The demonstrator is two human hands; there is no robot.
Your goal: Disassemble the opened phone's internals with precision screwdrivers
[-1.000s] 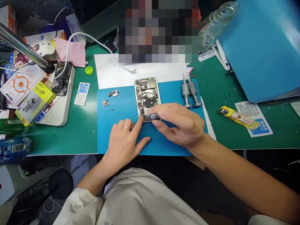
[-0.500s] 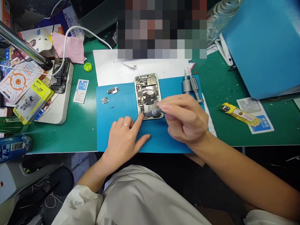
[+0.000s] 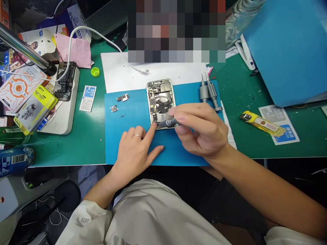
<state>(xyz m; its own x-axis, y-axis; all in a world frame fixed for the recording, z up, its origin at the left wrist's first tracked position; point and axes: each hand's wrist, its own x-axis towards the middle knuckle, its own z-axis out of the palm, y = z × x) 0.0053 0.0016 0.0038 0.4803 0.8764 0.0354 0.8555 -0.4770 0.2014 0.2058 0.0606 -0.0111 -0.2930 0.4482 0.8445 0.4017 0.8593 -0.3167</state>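
Observation:
An opened smartphone [image 3: 161, 102] with its inner parts bare lies on the blue mat [image 3: 127, 126]. My left hand [image 3: 135, 144] rests on the mat with thumb spread and forefinger touching the phone's lower left corner. Between thumb and fingers, my right hand [image 3: 201, 127] is closed on a grey screwdriver [image 3: 168, 122], which lies tilted low over the phone's bottom end. Its tip is too small to make out. Left of the phone lie small metal parts: a dark and silver plate [image 3: 123, 98] and a bracket piece [image 3: 113, 108].
Two more grey screwdrivers [image 3: 207, 89] lie right of the phone. A yellow utility knife [image 3: 262, 124] rests on a card farther right. Battery boxes [image 3: 35, 109] and another opened phone [image 3: 64, 81] are at left. A white cable [image 3: 102, 39] crosses the back.
My right hand has turned slightly and the screwdriver in it lies a little flatter and lower. My left hand has stayed on the phone's corner.

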